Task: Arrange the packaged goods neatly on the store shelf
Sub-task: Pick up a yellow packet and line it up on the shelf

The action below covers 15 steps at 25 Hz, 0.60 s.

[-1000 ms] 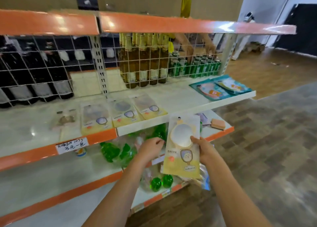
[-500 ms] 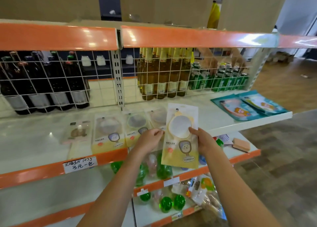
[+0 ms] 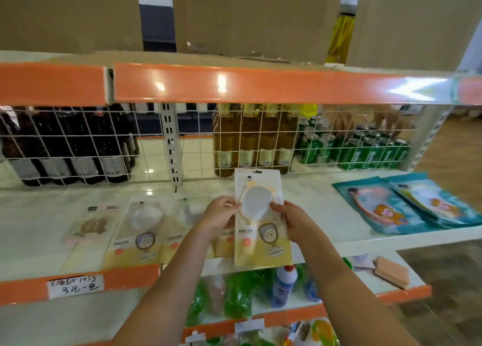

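Head view: at centre frame, the left hand [image 3: 221,216] and right hand [image 3: 289,221] each pinch a side edge of a yellow packet [image 3: 261,223], held upright above the front of the white shelf [image 3: 326,215]. To its left, 2 matching packets [image 3: 135,234] lie flat in a row; teal packets [image 3: 407,204] lie at the right of the frame. Likely risk: the packet's lower edge overhangs the shelf lip, so releasing it here could drop it onto the bottles [image 3: 283,285] below; setting it down askew would overlap its neighbour and spoil the row.
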Each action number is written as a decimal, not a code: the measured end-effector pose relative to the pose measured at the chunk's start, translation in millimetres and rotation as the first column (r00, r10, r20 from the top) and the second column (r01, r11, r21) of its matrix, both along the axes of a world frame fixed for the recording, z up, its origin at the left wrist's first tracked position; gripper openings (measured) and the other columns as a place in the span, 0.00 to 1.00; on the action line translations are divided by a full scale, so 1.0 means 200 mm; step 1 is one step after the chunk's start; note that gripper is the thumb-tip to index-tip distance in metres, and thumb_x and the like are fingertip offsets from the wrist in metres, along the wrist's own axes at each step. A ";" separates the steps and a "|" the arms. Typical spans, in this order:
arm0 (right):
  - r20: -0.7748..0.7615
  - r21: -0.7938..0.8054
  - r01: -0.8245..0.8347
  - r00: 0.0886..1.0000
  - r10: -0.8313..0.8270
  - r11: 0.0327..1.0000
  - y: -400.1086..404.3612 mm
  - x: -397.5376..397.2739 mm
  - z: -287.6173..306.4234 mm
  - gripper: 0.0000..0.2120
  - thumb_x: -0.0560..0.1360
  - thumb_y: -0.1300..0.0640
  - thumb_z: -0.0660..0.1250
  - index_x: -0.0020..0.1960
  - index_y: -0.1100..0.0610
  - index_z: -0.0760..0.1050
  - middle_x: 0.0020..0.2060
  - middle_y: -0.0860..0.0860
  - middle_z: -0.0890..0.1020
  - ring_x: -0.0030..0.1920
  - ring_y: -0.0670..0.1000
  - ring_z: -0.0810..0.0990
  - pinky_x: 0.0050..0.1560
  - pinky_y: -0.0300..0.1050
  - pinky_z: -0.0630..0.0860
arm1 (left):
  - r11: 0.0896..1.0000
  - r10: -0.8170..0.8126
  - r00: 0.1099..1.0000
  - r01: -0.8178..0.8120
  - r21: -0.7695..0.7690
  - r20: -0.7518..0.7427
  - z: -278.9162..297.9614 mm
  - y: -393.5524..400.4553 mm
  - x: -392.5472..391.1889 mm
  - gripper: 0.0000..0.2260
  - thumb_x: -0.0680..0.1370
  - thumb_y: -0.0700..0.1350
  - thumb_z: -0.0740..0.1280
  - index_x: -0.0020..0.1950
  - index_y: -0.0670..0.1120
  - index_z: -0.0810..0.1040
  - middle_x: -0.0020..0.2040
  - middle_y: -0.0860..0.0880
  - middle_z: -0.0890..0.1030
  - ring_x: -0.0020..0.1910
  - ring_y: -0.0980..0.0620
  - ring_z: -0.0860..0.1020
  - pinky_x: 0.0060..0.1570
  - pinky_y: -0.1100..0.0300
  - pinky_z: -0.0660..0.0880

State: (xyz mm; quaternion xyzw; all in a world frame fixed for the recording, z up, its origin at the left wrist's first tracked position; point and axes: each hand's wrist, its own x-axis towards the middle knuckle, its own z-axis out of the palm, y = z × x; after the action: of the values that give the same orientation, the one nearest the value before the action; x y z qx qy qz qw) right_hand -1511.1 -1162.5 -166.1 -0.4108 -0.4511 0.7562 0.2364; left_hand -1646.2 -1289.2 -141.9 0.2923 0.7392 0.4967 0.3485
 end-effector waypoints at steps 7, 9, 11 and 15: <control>0.012 0.043 -0.125 0.992 0.124 0.991 0.20 -0.07 -0.03 0.12 0.77 0.65 0.64 0.60 0.61 0.74 0.42 0.56 0.81 0.40 0.52 0.79 0.38 0.43 0.79 | 0.979 0.201 0.979 -0.201 -0.009 -0.035 -0.07 0.14 -0.04 0.13 0.78 0.41 0.65 0.60 0.37 0.74 0.50 0.40 0.79 0.36 0.54 0.75 0.32 0.63 0.70; 0.040 0.079 -0.109 0.994 0.106 0.991 0.24 -0.08 -0.05 0.12 0.76 0.66 0.65 0.59 0.59 0.75 0.44 0.55 0.81 0.42 0.52 0.80 0.40 0.41 0.78 | 0.966 0.252 0.965 -0.255 -0.035 -0.076 -0.10 0.13 -0.08 0.13 0.78 0.41 0.66 0.61 0.37 0.75 0.50 0.41 0.79 0.39 0.51 0.76 0.37 0.60 0.72; 0.084 0.133 -0.084 0.994 0.074 0.988 0.28 -0.09 -0.08 0.12 0.76 0.67 0.65 0.58 0.60 0.76 0.46 0.56 0.80 0.45 0.53 0.80 0.42 0.42 0.78 | 0.947 0.297 0.940 -0.312 -0.072 -0.165 -0.13 0.12 -0.11 0.13 0.78 0.43 0.66 0.60 0.39 0.75 0.54 0.42 0.78 0.46 0.48 0.76 0.45 0.59 0.70; 0.265 0.367 -0.134 0.964 0.035 0.920 0.30 -0.15 -0.14 0.11 0.76 0.66 0.63 0.57 0.62 0.77 0.38 0.55 0.79 0.38 0.51 0.78 0.37 0.43 0.75 | 0.921 0.243 0.884 -0.339 -0.190 -0.399 -0.18 0.09 -0.15 0.11 0.78 0.45 0.64 0.58 0.42 0.75 0.55 0.44 0.79 0.47 0.47 0.75 0.45 0.59 0.68</control>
State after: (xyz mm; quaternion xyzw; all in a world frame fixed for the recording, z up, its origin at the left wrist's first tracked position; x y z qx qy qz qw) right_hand -1541.4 -1102.6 -195.0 -0.4299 -0.6337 0.6047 0.2192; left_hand -1676.1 -1271.0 -177.1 0.2178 0.8843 0.3810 0.1591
